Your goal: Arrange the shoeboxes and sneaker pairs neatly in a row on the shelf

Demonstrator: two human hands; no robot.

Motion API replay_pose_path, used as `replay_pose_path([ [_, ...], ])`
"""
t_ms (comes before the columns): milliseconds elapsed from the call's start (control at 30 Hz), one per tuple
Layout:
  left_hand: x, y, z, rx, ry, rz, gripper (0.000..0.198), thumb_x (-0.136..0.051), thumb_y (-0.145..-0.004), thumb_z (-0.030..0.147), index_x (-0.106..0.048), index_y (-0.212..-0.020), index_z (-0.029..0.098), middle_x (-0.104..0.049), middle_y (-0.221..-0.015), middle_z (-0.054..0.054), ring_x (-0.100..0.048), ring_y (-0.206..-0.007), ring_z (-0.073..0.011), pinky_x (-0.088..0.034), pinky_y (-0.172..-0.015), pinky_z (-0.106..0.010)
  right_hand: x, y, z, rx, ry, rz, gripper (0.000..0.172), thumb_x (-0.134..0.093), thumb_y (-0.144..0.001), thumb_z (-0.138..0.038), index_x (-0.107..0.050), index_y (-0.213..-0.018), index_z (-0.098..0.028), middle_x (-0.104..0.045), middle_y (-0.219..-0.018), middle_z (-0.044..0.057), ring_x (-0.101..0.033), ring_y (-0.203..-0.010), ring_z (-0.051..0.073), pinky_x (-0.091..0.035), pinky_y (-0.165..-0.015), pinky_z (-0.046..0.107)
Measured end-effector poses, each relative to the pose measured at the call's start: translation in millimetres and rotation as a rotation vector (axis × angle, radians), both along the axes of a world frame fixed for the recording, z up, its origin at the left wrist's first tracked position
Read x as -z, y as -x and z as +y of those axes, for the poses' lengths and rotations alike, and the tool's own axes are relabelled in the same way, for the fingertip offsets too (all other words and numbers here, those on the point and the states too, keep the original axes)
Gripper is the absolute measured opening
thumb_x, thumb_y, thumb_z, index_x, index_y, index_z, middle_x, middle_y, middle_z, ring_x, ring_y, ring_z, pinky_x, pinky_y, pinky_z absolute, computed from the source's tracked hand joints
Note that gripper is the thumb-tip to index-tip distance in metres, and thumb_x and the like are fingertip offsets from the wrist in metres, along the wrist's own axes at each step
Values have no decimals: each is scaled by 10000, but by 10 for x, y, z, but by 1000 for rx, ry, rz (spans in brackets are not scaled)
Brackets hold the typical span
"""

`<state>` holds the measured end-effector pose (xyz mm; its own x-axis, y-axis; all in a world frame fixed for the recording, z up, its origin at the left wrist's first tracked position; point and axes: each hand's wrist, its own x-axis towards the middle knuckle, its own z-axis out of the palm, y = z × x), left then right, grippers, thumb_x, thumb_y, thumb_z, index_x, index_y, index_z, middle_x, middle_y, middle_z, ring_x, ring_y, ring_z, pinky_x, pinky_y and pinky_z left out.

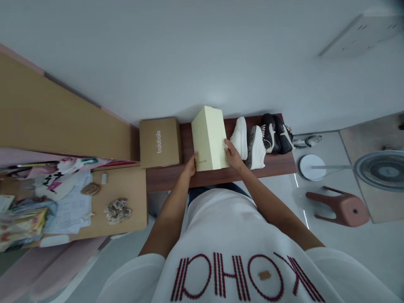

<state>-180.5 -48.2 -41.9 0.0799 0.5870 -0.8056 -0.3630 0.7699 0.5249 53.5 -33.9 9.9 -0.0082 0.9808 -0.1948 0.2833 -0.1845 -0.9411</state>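
A pale yellow shoe box [208, 136] stands on a dark wooden bench [221, 174] against the wall. My left hand [190, 165] grips its near left corner. My right hand [232, 153] presses on its right side, fingers wrapped on the edge. To the left of it sits a brown cardboard box [160, 142] with white lettering. To the right stand a pair of white sneakers [249, 143] and a pair of black shoes [277, 132], toes toward the wall.
A light wooden table [123, 189] at the left carries papers, clutter and small brown objects. A reddish plastic stool [339, 206] lies tipped on the white floor at the right, beside a standing fan [378, 168] with a round white base.
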Motion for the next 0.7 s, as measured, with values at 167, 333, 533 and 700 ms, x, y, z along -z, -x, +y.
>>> replay_pose_path([
  [167,22,-32,-110,14,102,-30,595,-604,-932,676,-638,-1367,271,-734,-1321,-129,-668,-1285,-282,-512,-1108,-509,-158,-15,-10,23,113,-77,929,-443,-927,-821,-483,-1586,-167,-435,-1664,107,-317,-1592,275,-157,-1345,446],
  [333,-73,-50,-173,-47,22,-24,581,-712,-884,629,-646,-1332,266,-683,-1407,-166,-648,-1311,-315,-553,-1042,-542,-315,0,-19,20,243,-119,1038,-575,-846,-850,-412,-1624,-182,-288,-1733,112,-227,-1622,310,-145,-1343,482],
  [533,-295,-91,-304,-201,-72,141,625,-862,-773,555,-679,-1281,240,-742,-1294,-156,-717,-1181,-307,-642,-884,-454,-338,-28,-29,-98,262,84,891,-757,-835,-660,-471,-1563,-233,-602,-1523,109,-576,-1400,309,-426,-1226,514],
  [700,-477,-84,-376,-302,-194,217,558,-890,-775,433,-709,-1267,245,-779,-1231,-106,-747,-1128,-271,-651,-855,-374,-284,16,-97,-77,321,168,791,-810,-844,-504,-502,-1504,-195,-658,-1446,145,-669,-1264,292,-541,-1117,492],
])
